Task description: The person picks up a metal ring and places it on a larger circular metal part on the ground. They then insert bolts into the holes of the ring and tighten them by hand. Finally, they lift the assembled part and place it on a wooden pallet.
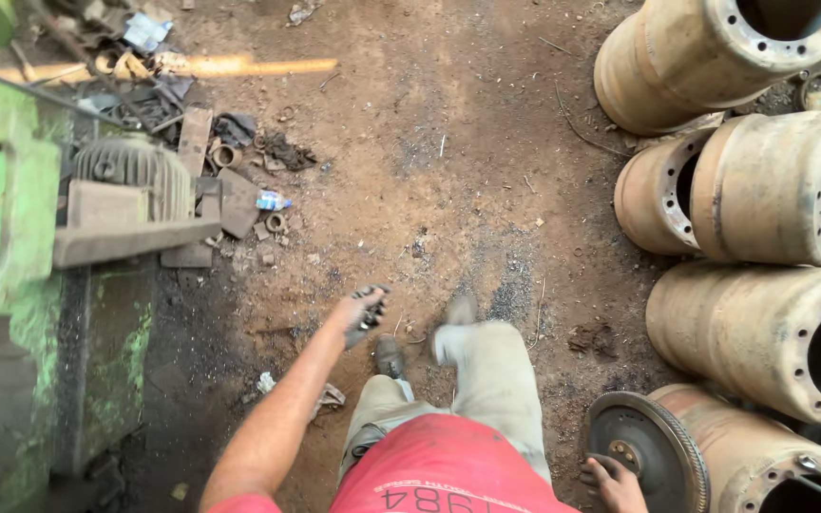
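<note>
Right hand [613,483]: fingers curled over the toothed flywheel [646,446] rim, steadying it. Left hand [361,313]: fingers clamped around small dark metal part, carried forward.

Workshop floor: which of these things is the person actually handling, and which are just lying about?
In hand:
- left hand, closed on a small dark metal part
- right hand, on the toothed wheel

Lying about:
- rusty drums
- green machine
- finned motor
- scrap pile
- plastic bottle
</note>
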